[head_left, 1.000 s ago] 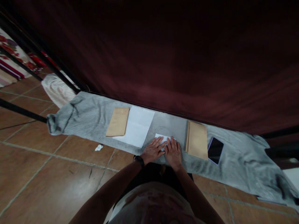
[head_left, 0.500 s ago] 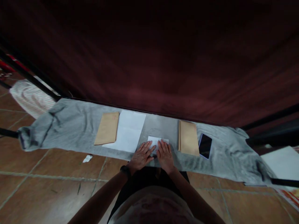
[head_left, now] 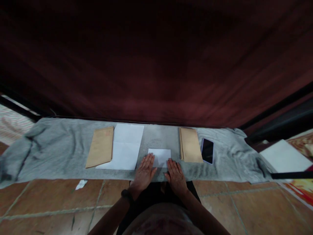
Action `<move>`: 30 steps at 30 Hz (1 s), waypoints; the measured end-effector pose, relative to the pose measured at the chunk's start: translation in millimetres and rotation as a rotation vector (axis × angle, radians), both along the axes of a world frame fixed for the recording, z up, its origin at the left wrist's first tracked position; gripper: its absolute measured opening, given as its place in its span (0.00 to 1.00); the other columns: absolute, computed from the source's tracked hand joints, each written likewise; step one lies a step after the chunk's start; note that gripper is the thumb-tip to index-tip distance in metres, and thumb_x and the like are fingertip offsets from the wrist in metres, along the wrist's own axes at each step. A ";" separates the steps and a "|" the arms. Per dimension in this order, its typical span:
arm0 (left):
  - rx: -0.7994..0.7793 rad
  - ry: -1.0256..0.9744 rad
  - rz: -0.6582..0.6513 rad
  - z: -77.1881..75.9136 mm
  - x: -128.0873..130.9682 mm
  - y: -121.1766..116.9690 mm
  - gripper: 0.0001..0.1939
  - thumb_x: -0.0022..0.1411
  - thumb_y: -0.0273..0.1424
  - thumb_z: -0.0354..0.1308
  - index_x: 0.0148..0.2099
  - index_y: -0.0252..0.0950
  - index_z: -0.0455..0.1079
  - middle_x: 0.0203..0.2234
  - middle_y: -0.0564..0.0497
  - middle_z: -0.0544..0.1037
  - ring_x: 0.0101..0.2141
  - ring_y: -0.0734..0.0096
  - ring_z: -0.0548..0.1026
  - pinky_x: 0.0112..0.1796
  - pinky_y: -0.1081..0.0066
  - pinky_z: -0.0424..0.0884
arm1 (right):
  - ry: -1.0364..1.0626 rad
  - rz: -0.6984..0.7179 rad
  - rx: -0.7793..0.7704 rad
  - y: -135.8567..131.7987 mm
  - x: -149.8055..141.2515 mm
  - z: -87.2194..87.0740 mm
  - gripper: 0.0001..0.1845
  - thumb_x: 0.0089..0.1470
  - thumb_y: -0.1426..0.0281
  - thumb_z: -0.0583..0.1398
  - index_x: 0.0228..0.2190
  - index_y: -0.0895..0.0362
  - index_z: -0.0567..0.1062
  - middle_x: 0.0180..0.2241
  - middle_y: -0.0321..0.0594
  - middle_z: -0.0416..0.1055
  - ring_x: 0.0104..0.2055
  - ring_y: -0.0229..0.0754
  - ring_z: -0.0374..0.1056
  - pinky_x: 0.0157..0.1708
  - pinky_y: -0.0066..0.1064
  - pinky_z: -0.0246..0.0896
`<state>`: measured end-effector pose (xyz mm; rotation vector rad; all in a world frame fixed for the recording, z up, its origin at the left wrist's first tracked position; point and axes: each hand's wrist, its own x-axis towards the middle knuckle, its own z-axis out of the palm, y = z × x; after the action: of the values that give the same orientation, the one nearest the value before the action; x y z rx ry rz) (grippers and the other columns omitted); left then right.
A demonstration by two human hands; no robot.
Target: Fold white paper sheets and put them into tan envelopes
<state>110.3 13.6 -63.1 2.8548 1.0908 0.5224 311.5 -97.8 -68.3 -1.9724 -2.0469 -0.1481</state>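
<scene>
Small white rectangular paper (head_left: 160, 158) lies lower centre on grey cloth-covered bench (head_left: 158, 132). Left hand (head_left: 144, 171) and right hand (head_left: 176, 176) touch it, each grip flat, thumb spread. Lower left: tan paper packet (head_left: 100, 146) overlapping large white sheet (head_left: 126, 147). Lower right: tan paper stack (head_left: 192, 145), black-screened phone (head_left: 207, 150). Dark red curtain (head_left: 156, 71) above; brown tiled floor (head_left: 56, 197) below.

Dim, dark red fabric (head_left: 156, 78) spreads beyond the grip. Brown floor tiles (head_left: 56, 198) lie below it, black bars (head_left: 283, 125) well to its right.
</scene>
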 end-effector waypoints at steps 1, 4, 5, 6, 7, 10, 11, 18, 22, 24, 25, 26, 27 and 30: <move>-0.011 -0.005 -0.008 0.9 10.8 0.5 0.33 0.74 0.38 0.44 0.74 0.32 0.41 0.69 0.40 0.57 0.69 0.58 0.53 0.65 0.54 0.57 | 0.003 0.001 0.003 0.6 -0.5 -0.5 0.32 0.68 0.63 0.51 0.68 0.61 0.54 0.66 0.50 0.60 0.67 0.50 0.58 0.66 0.47 0.49; -0.034 -0.014 -0.011 0.9 42.0 5.6 0.32 0.74 0.37 0.43 0.74 0.31 0.42 0.70 0.40 0.57 0.69 0.59 0.53 0.65 0.55 0.57 | 0.011 0.008 0.016 1.7 -1.4 -1.3 0.31 0.68 0.63 0.51 0.68 0.61 0.55 0.66 0.50 0.60 0.67 0.50 0.58 0.67 0.47 0.48; -0.039 -0.014 0.002 -0.3 49.1 8.3 0.32 0.73 0.37 0.43 0.74 0.30 0.43 0.69 0.39 0.57 0.69 0.59 0.53 0.65 0.54 0.57 | 0.014 0.009 0.018 1.8 -1.4 -1.4 0.31 0.68 0.63 0.51 0.68 0.61 0.56 0.66 0.50 0.61 0.67 0.50 0.58 0.67 0.47 0.48; -0.043 -0.011 0.017 -2.1 53.5 11.2 0.32 0.73 0.37 0.43 0.73 0.29 0.45 0.69 0.38 0.57 0.69 0.58 0.53 0.65 0.54 0.56 | 0.016 0.010 0.020 1.6 -1.2 -1.4 0.31 0.68 0.63 0.51 0.68 0.61 0.56 0.65 0.50 0.61 0.67 0.50 0.58 0.67 0.47 0.48; -0.046 -0.005 0.031 -4.2 55.0 14.1 0.32 0.73 0.37 0.43 0.73 0.28 0.46 0.69 0.37 0.58 0.69 0.57 0.54 0.65 0.53 0.56 | 0.019 0.010 0.020 1.1 -1.1 -1.4 0.31 0.68 0.63 0.51 0.68 0.61 0.56 0.65 0.50 0.61 0.67 0.50 0.57 0.67 0.47 0.48; -0.048 0.016 0.068 -10.2 44.7 20.7 0.31 0.73 0.38 0.43 0.72 0.27 0.49 0.68 0.37 0.59 0.69 0.56 0.54 0.65 0.53 0.56 | 0.038 0.009 0.019 -1.2 -1.2 -1.8 0.32 0.67 0.63 0.52 0.67 0.61 0.56 0.66 0.50 0.61 0.67 0.49 0.57 0.67 0.46 0.48; -0.046 0.020 0.080 -11.5 38.6 21.7 0.31 0.73 0.38 0.43 0.72 0.27 0.50 0.68 0.37 0.59 0.69 0.56 0.54 0.65 0.53 0.56 | 0.049 0.006 0.020 -1.8 -1.4 -2.1 0.31 0.67 0.64 0.53 0.67 0.61 0.56 0.66 0.50 0.61 0.67 0.49 0.57 0.67 0.46 0.48; -0.039 0.005 0.150 -10.9 16.7 18.0 0.32 0.73 0.39 0.43 0.73 0.29 0.48 0.68 0.37 0.58 0.68 0.55 0.56 0.64 0.51 0.57 | 0.168 -0.048 -0.050 35.7 5.1 11.1 0.24 0.67 0.69 0.51 0.61 0.57 0.68 0.60 0.47 0.69 0.61 0.48 0.64 0.61 0.43 0.57; -0.027 -0.027 0.141 -8.9 18.9 17.0 0.33 0.72 0.39 0.44 0.73 0.30 0.47 0.68 0.37 0.59 0.67 0.54 0.57 0.64 0.50 0.58 | 0.164 -0.113 -0.242 87.6 13.6 29.5 0.24 0.65 0.71 0.52 0.61 0.58 0.67 0.60 0.48 0.68 0.61 0.48 0.62 0.59 0.40 0.58; -0.018 -0.055 0.146 -8.4 18.9 17.1 0.34 0.72 0.40 0.45 0.74 0.30 0.45 0.68 0.36 0.58 0.67 0.52 0.58 0.63 0.49 0.60 | 0.163 -0.122 -0.266 107.2 17.9 35.4 0.24 0.63 0.72 0.53 0.59 0.56 0.69 0.58 0.48 0.69 0.59 0.49 0.63 0.58 0.40 0.57; -0.014 -0.069 0.150 -8.2 18.7 17.1 0.35 0.72 0.40 0.46 0.74 0.30 0.43 0.68 0.36 0.58 0.67 0.52 0.58 0.63 0.49 0.60 | 0.164 -0.123 -0.274 114.1 20.1 37.1 0.23 0.61 0.73 0.55 0.58 0.55 0.70 0.57 0.47 0.70 0.58 0.49 0.63 0.57 0.40 0.57; -0.011 -0.081 0.155 -8.0 18.3 17.1 0.36 0.72 0.41 0.46 0.74 0.31 0.42 0.68 0.35 0.57 0.67 0.51 0.59 0.62 0.48 0.61 | 0.166 -0.125 -0.279 119.3 22.4 38.0 0.23 0.60 0.73 0.56 0.56 0.54 0.72 0.55 0.47 0.71 0.57 0.50 0.64 0.57 0.40 0.57; -0.009 -0.089 0.158 -7.9 17.9 17.0 0.36 0.72 0.41 0.46 0.74 0.31 0.41 0.68 0.35 0.57 0.67 0.51 0.59 0.62 0.48 0.62 | 0.169 -0.128 -0.289 123.1 24.5 38.3 0.22 0.58 0.74 0.57 0.54 0.54 0.73 0.54 0.47 0.72 0.56 0.50 0.64 0.56 0.40 0.57; -0.018 -0.086 0.160 -8.2 16.6 15.9 0.36 0.72 0.40 0.46 0.74 0.30 0.40 0.68 0.35 0.58 0.67 0.51 0.59 0.62 0.48 0.62 | 0.186 -0.142 -0.316 129.6 29.6 38.4 0.19 0.54 0.75 0.59 0.48 0.54 0.76 0.49 0.46 0.74 0.53 0.50 0.66 0.53 0.39 0.59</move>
<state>126.9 29.5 -71.3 2.7157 1.3084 0.6343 341.1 31.8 -29.9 -2.2195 -1.9039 0.3371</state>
